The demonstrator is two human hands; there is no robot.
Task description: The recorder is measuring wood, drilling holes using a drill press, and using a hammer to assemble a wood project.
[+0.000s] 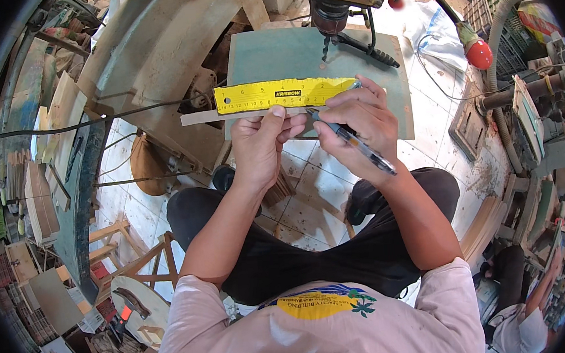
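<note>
A short yellow ruler (249, 94) lies along a thin, pale wooden strip (199, 118), just over the near part of a green board (256, 56). My left hand (261, 145) pinches the two together near their middle, thumb on top and fingers underneath. A clear-barrelled pen (364, 145) is gripped in my right hand (358, 124), its tip at the strip's near side below the ruler. Fingers of that hand also reach over the ruler's right end, where a small bluish object (355, 85) shows, too hidden to name.
Above the board hangs a drill press chuck (330, 23) with its drill bit (324, 48) pointing down. A red ball knob (479, 55) is to the right. On a round stool (143, 303) at left lies a hammer (132, 304). Another person (520, 330) is at lower right.
</note>
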